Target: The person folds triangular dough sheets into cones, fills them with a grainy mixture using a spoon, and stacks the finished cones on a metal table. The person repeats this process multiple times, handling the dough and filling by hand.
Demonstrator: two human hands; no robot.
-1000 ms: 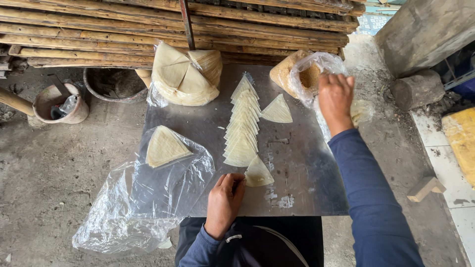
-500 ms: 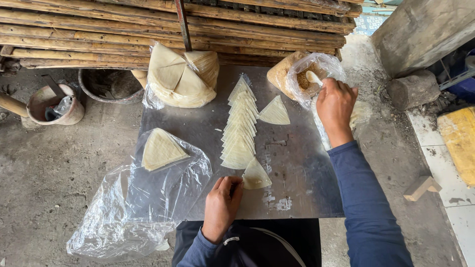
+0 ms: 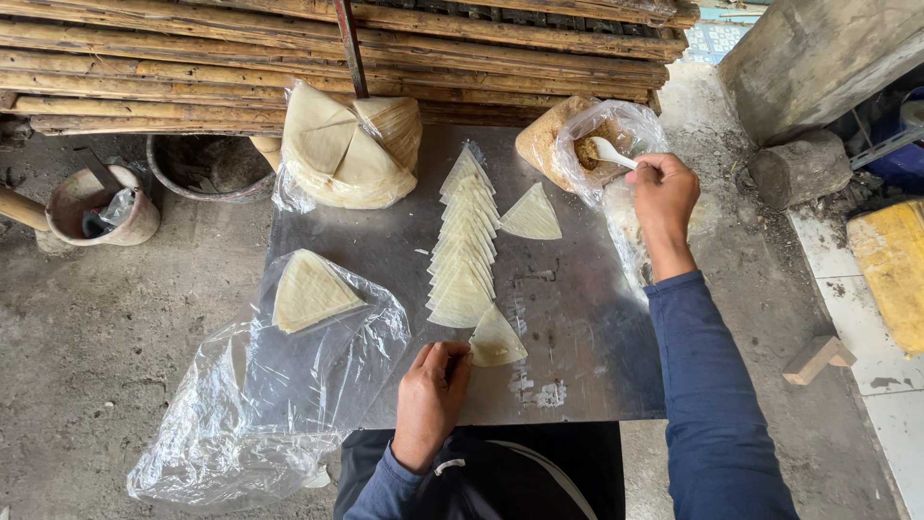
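On the metal surface (image 3: 597, 327), the left hand (image 3: 430, 400) pinches 1 triangular wrapper (image 3: 497, 339) while the right hand (image 3: 662, 197) grips a white spoon (image 3: 610, 152) in the filling bag (image 3: 597, 144) beyond; filling could spill off a tilted spoon.

1. We see a grey metal sheet (image 3: 577, 318) on the concrete floor (image 3: 87, 327).
2. On it we have an overlapping row of wrappers (image 3: 462, 241), a single wrapper (image 3: 531, 217) just beside them, and a folded cone (image 3: 497, 341).
3. We spot a clear plastic bag (image 3: 289, 385) overhanging its left edge, and a wrapper stack (image 3: 346, 149) at the back.
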